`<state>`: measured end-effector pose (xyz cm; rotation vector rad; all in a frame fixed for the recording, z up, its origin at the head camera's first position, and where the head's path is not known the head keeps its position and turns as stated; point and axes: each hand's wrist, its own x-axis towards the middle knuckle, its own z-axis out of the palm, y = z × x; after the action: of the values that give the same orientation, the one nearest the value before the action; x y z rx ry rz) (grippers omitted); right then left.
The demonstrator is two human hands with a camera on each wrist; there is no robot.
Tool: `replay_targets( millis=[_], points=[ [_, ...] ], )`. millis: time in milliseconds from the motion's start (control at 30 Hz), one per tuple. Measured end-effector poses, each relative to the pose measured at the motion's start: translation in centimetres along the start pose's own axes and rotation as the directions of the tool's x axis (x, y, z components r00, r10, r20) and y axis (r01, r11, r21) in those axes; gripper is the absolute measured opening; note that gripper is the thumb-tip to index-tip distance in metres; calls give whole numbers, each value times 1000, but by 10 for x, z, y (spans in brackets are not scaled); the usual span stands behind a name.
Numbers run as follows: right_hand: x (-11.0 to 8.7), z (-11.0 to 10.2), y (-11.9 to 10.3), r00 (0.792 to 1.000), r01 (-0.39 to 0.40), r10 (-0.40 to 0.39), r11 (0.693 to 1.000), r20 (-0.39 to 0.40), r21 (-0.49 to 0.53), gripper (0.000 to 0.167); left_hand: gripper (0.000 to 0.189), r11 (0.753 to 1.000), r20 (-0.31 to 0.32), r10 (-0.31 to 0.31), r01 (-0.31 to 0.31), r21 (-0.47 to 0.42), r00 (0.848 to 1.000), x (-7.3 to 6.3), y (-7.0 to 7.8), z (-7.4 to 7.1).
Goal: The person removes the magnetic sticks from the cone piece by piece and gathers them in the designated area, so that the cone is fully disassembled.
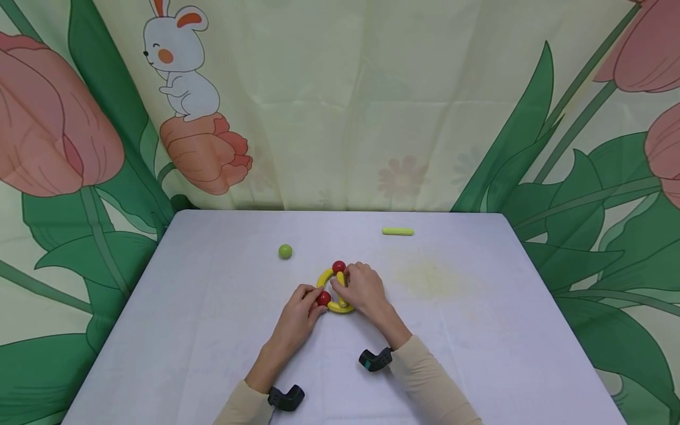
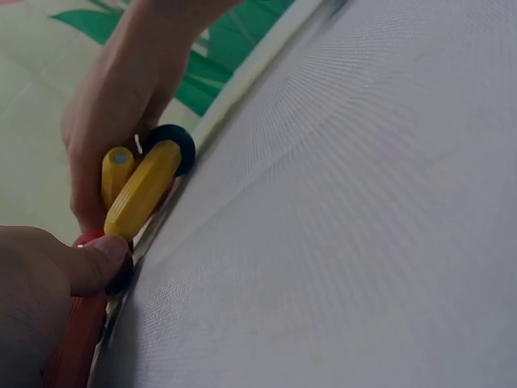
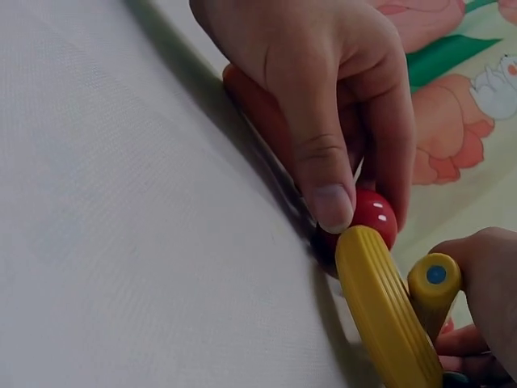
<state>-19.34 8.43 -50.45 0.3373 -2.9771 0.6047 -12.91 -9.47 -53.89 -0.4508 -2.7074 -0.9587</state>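
Observation:
In the head view, my left hand pinches a red ball between thumb and fingers. A yellow curved rod runs from it to a second red ball, and another curved rod bends along the near side. My right hand holds a straight yellow stick that stands up over the ring. This stick shows a bluish end in the right wrist view. A red stick lies by my left hand in the left wrist view, beside a dark round piece at the curved rod's far end.
A green ball lies to the left behind the ring. Farther back on the right is a light green stick. A white cloth covers the table, and a printed curtain hangs behind its back edge.

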Motion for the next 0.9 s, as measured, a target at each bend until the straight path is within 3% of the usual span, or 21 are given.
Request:
replay_targets(
  millis=[267, 500, 700, 900],
  points=[
    [0, 1, 0, 1000, 20, -20, 1000, -3, -12, 34, 47, 999, 3, -30, 30, -14, 1000, -1, 5, -3],
    [-1, -2, -1, 998, 60, -59, 998, 21, -8, 30, 37, 986, 1, -98, 97, -132, 995, 1, 5, -6],
    [-2, -3, -1, 993, 116, -116, 993, 36, -2, 31, 26, 984, -50, -87, 78, -162, 995, 2, 3, -9],
    [-4, -6, -1, 984, 167, -165, 986, 63, -28, 33, 33, 978, -48, -118, 108, -178, 992, 10, -2, -9]
  ],
)
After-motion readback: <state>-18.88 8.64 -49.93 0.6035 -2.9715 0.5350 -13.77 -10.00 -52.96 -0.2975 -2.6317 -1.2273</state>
